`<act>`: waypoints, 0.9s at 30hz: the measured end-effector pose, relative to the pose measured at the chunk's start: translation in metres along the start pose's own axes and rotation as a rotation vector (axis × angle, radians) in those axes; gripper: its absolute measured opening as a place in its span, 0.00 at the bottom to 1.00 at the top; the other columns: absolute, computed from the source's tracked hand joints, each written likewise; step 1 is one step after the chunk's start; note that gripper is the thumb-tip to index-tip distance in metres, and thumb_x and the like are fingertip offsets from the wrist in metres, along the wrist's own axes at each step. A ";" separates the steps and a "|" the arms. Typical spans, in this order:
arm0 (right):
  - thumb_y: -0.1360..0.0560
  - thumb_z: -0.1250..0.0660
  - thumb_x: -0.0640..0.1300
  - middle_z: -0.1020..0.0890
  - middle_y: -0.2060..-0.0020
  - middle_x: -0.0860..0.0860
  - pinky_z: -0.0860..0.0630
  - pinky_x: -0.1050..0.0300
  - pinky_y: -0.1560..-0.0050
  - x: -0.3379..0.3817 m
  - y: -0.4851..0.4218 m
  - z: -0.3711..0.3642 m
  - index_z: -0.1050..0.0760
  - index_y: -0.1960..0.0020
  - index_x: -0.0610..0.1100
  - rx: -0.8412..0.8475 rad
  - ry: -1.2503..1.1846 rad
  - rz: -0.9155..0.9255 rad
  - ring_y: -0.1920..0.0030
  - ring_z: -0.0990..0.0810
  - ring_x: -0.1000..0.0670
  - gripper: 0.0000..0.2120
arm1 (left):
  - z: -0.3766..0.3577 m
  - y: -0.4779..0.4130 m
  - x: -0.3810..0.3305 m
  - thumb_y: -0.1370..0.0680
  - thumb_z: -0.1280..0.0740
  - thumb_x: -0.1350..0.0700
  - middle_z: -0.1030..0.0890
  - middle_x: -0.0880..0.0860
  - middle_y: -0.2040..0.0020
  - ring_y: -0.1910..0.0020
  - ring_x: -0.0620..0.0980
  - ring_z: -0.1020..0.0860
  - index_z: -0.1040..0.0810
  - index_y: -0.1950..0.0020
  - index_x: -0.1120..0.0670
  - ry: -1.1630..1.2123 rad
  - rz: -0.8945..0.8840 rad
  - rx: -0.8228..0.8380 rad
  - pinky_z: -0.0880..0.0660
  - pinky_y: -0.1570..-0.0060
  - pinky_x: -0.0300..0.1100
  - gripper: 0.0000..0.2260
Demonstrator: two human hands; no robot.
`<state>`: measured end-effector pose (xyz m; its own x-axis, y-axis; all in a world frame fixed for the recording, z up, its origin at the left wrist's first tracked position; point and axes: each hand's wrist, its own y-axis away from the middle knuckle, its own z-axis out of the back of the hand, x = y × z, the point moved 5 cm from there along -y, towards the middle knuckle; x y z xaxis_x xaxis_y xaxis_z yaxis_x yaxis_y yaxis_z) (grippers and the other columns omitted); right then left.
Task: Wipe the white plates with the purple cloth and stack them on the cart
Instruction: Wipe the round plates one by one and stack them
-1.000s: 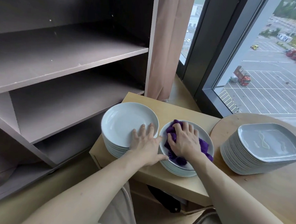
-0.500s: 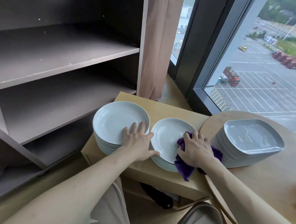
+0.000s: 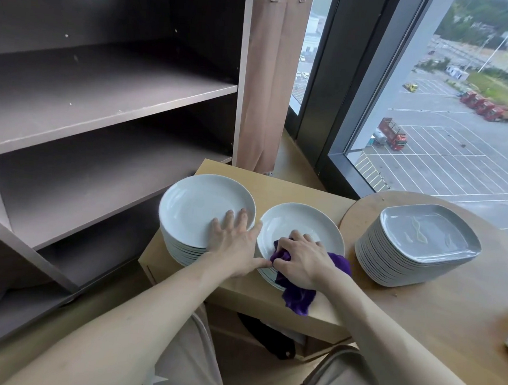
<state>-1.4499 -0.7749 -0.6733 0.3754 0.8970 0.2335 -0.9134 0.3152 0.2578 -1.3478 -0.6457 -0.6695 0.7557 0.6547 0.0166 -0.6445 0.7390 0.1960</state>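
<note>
Wipes the top plate [image 3: 301, 222] of the right stack [image 3: 266, 276] on the cart [image 3: 277, 179] with the purple cloth [image 3: 298, 299], gripped in a bunch under the right hand [image 3: 305, 263], fingers curled down over it. Presses the cloth on the near left part of that plate, with a loose tail spilling over the rim onto the cart top. Rests the left hand [image 3: 237, 245] flat and spread on the left stack [image 3: 179, 247], holding nothing, thumb stretched out toward the rim of the plate under the cloth

Has dragged the cloth, within the last second, from the middle of the plate out to the near right rim, then round along the near rim toward the left. Has kept the left hand in its place on the left stack, steadying things. Leaves the far half of the plate bare now

Looks close to finishing this plate: centre already covered, rim under way. Likely needs next to lift it across onto the left stack, though cannot tell the wiped stack from the waiting one. Should mind the two stacks' rims, nearly touching, for fear of shoving the top plate askew. Leaves alone the grey dishes [image 3: 424, 234] piled on the round table [image 3: 449, 311] to the right and the shelves [image 3: 103, 91] to the left
</note>
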 end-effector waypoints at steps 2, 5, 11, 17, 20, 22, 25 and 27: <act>0.33 0.52 0.68 0.31 0.53 0.54 0.37 0.48 0.47 0.004 -0.006 0.000 0.29 0.51 0.56 -0.006 -0.049 0.006 0.49 0.32 0.48 0.23 | 0.000 0.000 0.000 0.27 0.44 0.23 0.52 0.58 0.18 0.20 0.64 0.52 0.49 0.18 0.45 0.002 -0.003 0.004 0.45 0.27 0.64 0.44; 0.32 0.49 0.64 0.30 0.50 0.54 0.38 0.49 0.47 0.007 -0.014 -0.001 0.29 0.51 0.55 -0.024 -0.135 0.009 0.48 0.32 0.47 0.19 | 0.000 0.000 0.000 0.26 0.42 0.25 0.52 0.57 0.18 0.21 0.64 0.51 0.49 0.18 0.46 0.009 0.001 -0.009 0.45 0.28 0.63 0.43; 0.31 0.45 0.64 0.29 0.46 0.53 0.35 0.49 0.42 0.012 -0.027 -0.003 0.31 0.45 0.54 -0.155 -0.096 0.056 0.46 0.32 0.48 0.20 | -0.003 -0.002 0.000 0.24 0.37 0.32 0.50 0.58 0.19 0.21 0.64 0.50 0.54 0.18 0.45 -0.014 -0.008 -0.056 0.43 0.29 0.63 0.42; 0.25 0.44 0.64 0.27 0.42 0.49 0.32 0.45 0.39 0.006 -0.039 -0.008 0.29 0.39 0.50 -0.393 -0.062 -0.129 0.42 0.30 0.45 0.22 | -0.004 -0.001 0.000 0.25 0.43 0.25 0.53 0.57 0.18 0.21 0.65 0.52 0.54 0.19 0.38 -0.018 -0.018 -0.026 0.46 0.28 0.64 0.40; 0.24 0.43 0.64 0.28 0.38 0.45 0.32 0.43 0.38 0.004 -0.047 -0.011 0.31 0.36 0.48 -0.414 0.008 -0.213 0.38 0.30 0.42 0.25 | -0.002 0.000 -0.001 0.26 0.45 0.24 0.53 0.58 0.18 0.20 0.65 0.52 0.46 0.20 0.36 -0.030 -0.012 0.007 0.47 0.27 0.65 0.37; 0.23 0.43 0.62 0.28 0.36 0.44 0.33 0.41 0.37 0.001 -0.050 -0.011 0.30 0.35 0.46 -0.423 0.026 -0.226 0.37 0.31 0.41 0.25 | -0.001 0.001 -0.002 0.26 0.45 0.23 0.53 0.58 0.18 0.20 0.64 0.52 0.41 0.22 0.35 -0.034 -0.010 0.027 0.47 0.27 0.65 0.35; 0.21 0.44 0.60 0.28 0.33 0.42 0.34 0.38 0.34 -0.013 -0.054 -0.002 0.30 0.34 0.45 -0.438 0.058 -0.281 0.34 0.32 0.39 0.24 | 0.000 0.002 -0.001 0.26 0.45 0.24 0.53 0.58 0.18 0.20 0.65 0.53 0.38 0.22 0.36 -0.031 -0.007 0.044 0.47 0.26 0.65 0.35; 0.20 0.45 0.58 0.28 0.33 0.42 0.34 0.37 0.34 -0.028 -0.052 0.005 0.30 0.33 0.44 -0.438 0.109 -0.304 0.34 0.31 0.37 0.23 | 0.000 0.003 -0.001 0.26 0.44 0.24 0.53 0.58 0.17 0.20 0.65 0.53 0.38 0.22 0.37 -0.022 -0.004 0.050 0.47 0.26 0.66 0.35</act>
<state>-1.4118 -0.8177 -0.6889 0.6356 0.7650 0.1044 -0.7552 0.6441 -0.1220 -1.3502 -0.6441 -0.6687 0.7611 0.6476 0.0376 -0.6353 0.7325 0.2447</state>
